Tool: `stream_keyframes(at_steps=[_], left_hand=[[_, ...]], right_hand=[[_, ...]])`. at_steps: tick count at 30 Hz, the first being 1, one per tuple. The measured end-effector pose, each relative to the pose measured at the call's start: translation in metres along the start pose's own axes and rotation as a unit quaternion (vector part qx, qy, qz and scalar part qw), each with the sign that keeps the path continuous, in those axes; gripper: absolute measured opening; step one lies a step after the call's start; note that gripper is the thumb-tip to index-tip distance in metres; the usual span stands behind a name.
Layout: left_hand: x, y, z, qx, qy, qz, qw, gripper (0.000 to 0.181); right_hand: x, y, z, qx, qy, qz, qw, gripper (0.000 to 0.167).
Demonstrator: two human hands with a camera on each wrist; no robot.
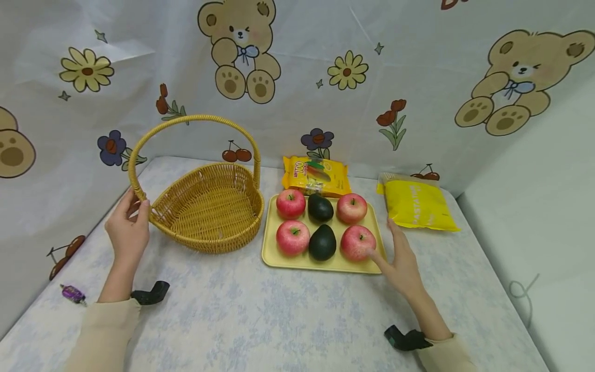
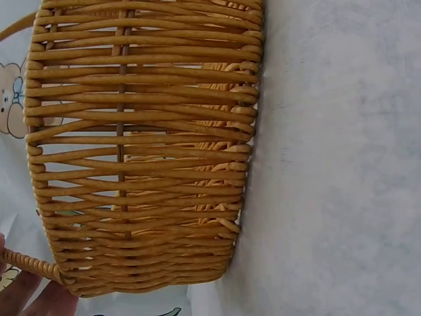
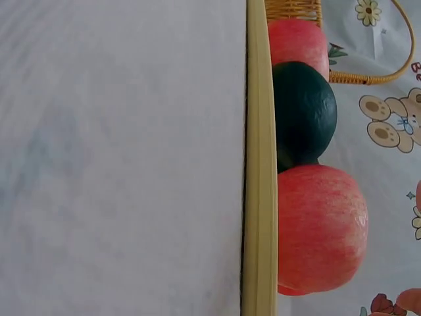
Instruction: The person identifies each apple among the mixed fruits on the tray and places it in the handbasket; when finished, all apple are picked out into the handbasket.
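My left hand (image 1: pixel 128 231) pinches the lower left end of the arched handle on a wicker basket (image 1: pixel 218 244). In the left wrist view, fingertips (image 2: pixel 49 301) curl round the handle's base beside the woven wall. The basket stands on the table with nothing in it. To its right, a pale yellow tray (image 1: pixel 297 263) bears several red apples (image 1: pixel 292 238) and two dark green avocados (image 1: pixel 322 243). My right hand (image 1: pixel 402 261) is spread at the tray's right edge, thumb close to the front right apple (image 1: pixel 358 243); whether they touch I cannot tell.
Behind the tray lies a yellow snack packet (image 1: pixel 317 175) with a mango picture. A bright yellow pasta bag (image 1: pixel 418 204) is at the back right. One purple wrapped candy (image 1: pixel 73 294) lies at the left edge. A printed bear cloth (image 1: pixel 297 111) hangs behind the table.
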State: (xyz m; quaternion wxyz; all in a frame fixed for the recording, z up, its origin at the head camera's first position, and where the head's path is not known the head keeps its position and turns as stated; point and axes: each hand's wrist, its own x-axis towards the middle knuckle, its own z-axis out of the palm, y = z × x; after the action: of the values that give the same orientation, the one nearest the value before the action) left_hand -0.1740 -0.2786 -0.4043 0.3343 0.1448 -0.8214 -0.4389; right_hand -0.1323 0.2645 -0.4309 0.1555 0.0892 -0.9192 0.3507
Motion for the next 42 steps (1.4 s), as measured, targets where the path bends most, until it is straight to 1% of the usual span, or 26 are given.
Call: stream_keyframes(at_steps=[3,6,9,11,17,25,36,42], left_hand=[[0.000,-0.001,0.003,-0.004,-0.002,0.008,1.0000,0.045],[-0.001,-0.001,0.004,0.000,-0.005,0.011,0.9999,0.046],[-0.003,-0.002,0.004,0.001,-0.006,0.012,0.9999,0.046],[-0.004,-0.003,0.004,0.002,-0.006,0.013,0.9999,0.045],[-0.005,-0.005,0.005,0.011,-0.002,0.017,0.9998,0.045],[-0.005,-0.005,0.006,0.009,-0.001,0.022,0.9997,0.046],[-0.007,-0.006,0.006,0.005,0.002,0.032,0.9995,0.048],[-0.007,-0.006,0.006,0.002,-0.001,0.033,0.9995,0.048]], right_hand=[[-0.001,0.002,0.004,0.058,0.023,0.023,0.9978,0.084],[-0.002,0.003,0.009,0.115,0.029,0.053,0.9915,0.083],[-0.003,0.004,0.014,0.144,0.022,0.072,0.9868,0.081],[-0.003,0.005,0.018,0.154,0.015,0.076,0.9850,0.080],[-0.004,0.007,0.024,0.164,0.008,0.072,0.9838,0.082],[-0.004,0.007,0.031,0.182,0.005,0.067,0.9810,0.080],[-0.005,0.009,0.039,0.135,0.005,0.067,0.9886,0.082],[-0.005,0.007,0.040,0.110,0.011,0.059,0.9921,0.084]])
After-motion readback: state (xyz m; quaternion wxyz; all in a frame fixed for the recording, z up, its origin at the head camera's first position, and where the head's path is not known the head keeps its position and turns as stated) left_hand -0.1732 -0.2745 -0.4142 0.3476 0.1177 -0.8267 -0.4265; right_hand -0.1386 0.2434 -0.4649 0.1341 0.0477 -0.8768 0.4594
